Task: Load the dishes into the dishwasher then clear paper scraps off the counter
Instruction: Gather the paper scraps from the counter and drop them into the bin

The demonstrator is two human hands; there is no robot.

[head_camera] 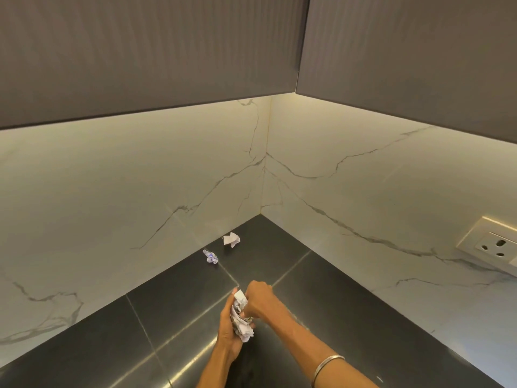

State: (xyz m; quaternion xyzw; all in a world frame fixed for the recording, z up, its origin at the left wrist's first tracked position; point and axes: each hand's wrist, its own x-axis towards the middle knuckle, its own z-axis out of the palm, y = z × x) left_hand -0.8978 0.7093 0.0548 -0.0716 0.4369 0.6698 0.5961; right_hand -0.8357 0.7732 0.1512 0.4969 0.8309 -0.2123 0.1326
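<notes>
my right forearm, with a thin silver metal bangle (328, 364) round the wrist, reaches in from the lower edge, and my left forearm comes up beside it. my left hand (230, 326) is cupped round a crumpled bundle of white printed paper scraps (241, 317), its fingers curled about the wad. my right hand (258, 299) is closed over the top of the same bundle, fingers bent down and pinching the paper, so both hands press against it from either side above the dark tiled glossy surface (173, 301). farther back, near the corner, a small crumpled scrap with blue print (211, 256) lies on the surface just beside the white veined marble wall (112, 197), and a white folded paper scrap (231, 239) lies a little beyond it, apart from the first. a cream wall socket (492, 243) sits on the right wall, under dark grey upper cabinets (140, 51).
</notes>
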